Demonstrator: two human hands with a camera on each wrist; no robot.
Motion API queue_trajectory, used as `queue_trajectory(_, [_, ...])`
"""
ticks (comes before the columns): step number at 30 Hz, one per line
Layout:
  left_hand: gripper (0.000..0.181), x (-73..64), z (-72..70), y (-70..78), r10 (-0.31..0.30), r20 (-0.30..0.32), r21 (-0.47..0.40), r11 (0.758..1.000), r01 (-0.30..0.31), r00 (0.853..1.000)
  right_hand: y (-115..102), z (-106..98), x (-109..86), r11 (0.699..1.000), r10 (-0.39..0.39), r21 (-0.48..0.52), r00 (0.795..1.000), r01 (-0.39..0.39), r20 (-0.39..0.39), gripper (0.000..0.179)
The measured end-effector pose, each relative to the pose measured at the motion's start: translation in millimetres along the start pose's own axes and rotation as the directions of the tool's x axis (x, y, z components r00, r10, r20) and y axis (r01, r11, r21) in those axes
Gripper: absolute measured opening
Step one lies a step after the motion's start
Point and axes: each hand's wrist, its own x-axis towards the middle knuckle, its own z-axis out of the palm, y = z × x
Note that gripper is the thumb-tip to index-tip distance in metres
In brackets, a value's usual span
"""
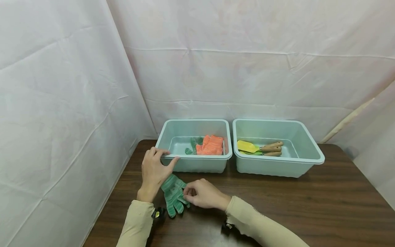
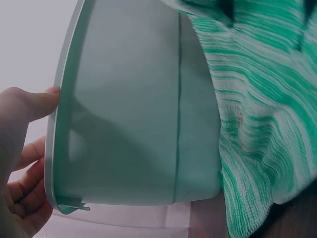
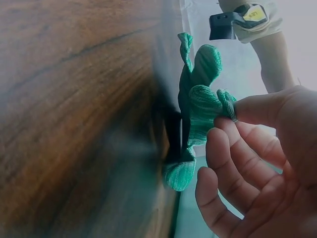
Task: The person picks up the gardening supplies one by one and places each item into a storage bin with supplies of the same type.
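Observation:
A green striped knit glove (image 1: 173, 195) hangs in front of the left pale green bin (image 1: 197, 165), fingers toward the person. My right hand (image 1: 206, 195) pinches one of its fingertips between thumb and forefinger, as the right wrist view shows with the glove (image 3: 204, 106) raised off the table. At the bin's front left corner, my left hand (image 1: 154, 173) holds the rim, thumb outside and fingers over the inner side. In the left wrist view the glove (image 2: 257, 99) covers part of the bin wall (image 2: 129, 109).
Inside the left bin lie an orange glove (image 1: 210, 145) and a green glove (image 1: 193, 142). To the right, a second bin (image 1: 277, 168) holds a yellow trowel (image 1: 248, 146) and other wooden-handled tools. White sheeting (image 1: 247, 79) hangs behind and beside the brown wooden table (image 1: 308, 202).

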Motion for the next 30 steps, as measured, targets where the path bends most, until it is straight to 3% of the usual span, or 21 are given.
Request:
queue_trajectory(11, [0.043, -0.3, 0.0, 0.9, -0.008, 0.004, -0.002, 1.0, 0.008, 1.0, -6, -20, -6.0, 0.999, -0.045, -0.004, 0.997, 0.045, -0.06, 0.005])
queue_trajectory(30, [0.043, 1.1, -1.0, 1.1, -0.003, 0.003, -0.001, 1.0, 0.003, 1.0, -18, -46, -8.8, 0.999, -0.031, 0.023, 0.993, 0.034, -0.11, 0.005])
